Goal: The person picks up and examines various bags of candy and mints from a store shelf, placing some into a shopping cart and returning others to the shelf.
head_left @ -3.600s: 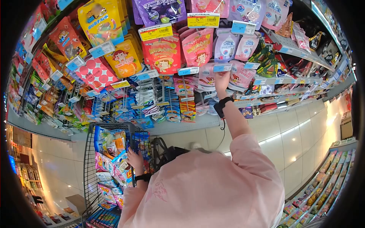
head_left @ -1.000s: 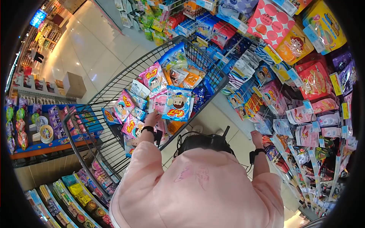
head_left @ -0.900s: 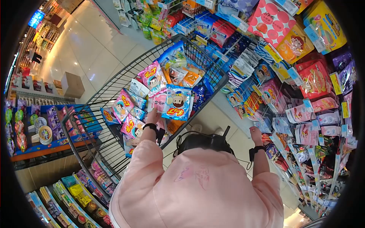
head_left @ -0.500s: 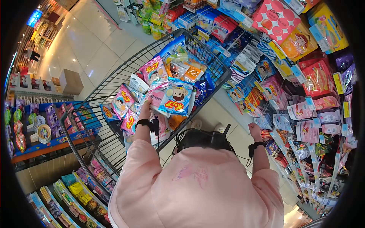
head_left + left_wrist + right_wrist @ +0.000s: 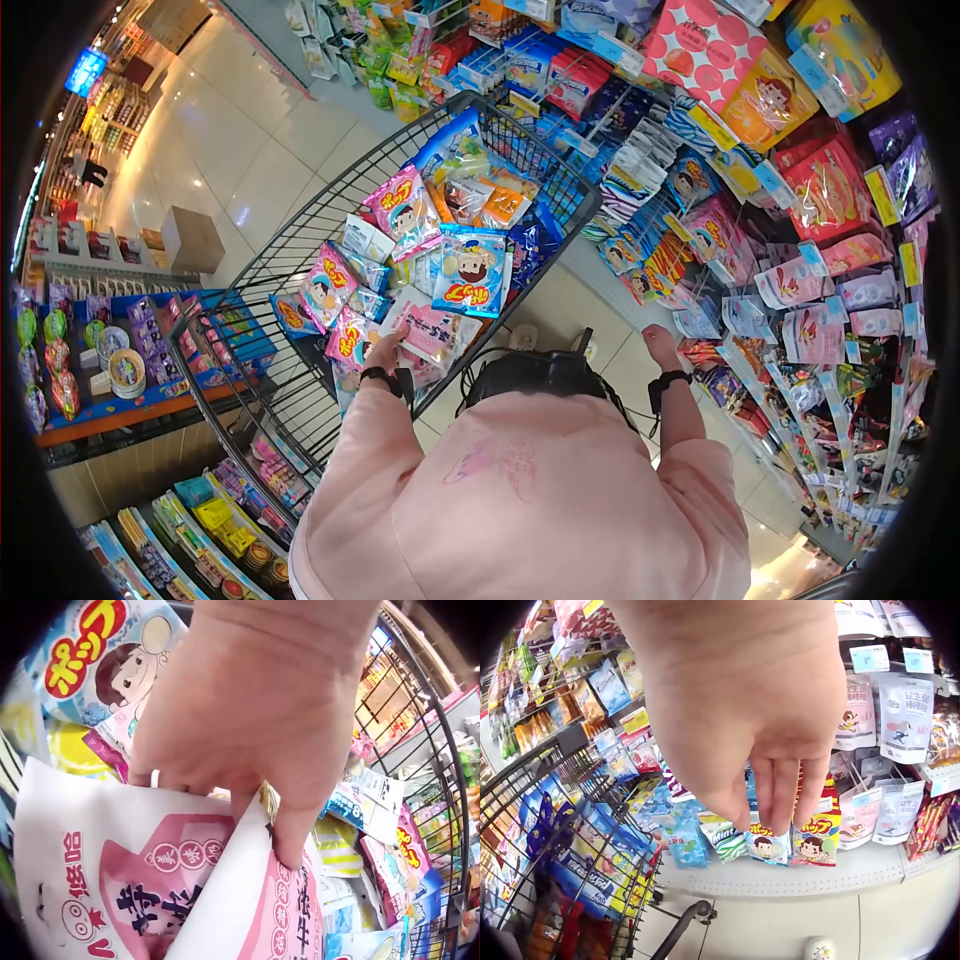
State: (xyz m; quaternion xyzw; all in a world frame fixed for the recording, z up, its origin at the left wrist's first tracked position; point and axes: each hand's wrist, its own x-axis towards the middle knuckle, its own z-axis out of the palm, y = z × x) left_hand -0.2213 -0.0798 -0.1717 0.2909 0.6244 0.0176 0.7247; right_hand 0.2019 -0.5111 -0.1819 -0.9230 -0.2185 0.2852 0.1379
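My left hand (image 5: pixel 387 352) reaches into the shopping cart and pinches pink-and-white candy bags (image 5: pixel 428 328) by their top edges. Two such bags show in the left wrist view: a broad one (image 5: pixel 135 862) below the fingers and another (image 5: pixel 262 900) beside the thumb. Around them lie blue lollipop bags (image 5: pixel 470 270) and pink lollipop bags (image 5: pixel 403 212). Off to the right, my right hand (image 5: pixel 660 347) hangs in the air with loosely curled fingers and nothing in them. In the right wrist view that hand (image 5: pixel 742 712) overlaps the candy shelf behind it.
The black wire cart (image 5: pixel 562 742) stands diagonally beside the shelves. Hanging candy packets (image 5: pixel 640 170) and pouches (image 5: pixel 835 200) line the right side. A cardboard box (image 5: pixel 192 238) sits on the floor behind the cart; low candy racks (image 5: pixel 215 515) are at lower left.
The body has turned from the shelf toward the cart, and the right hand has dropped from the shelf pouches. Since half a second ago, the left hand has drawn the pink-and-white bag toward the body.
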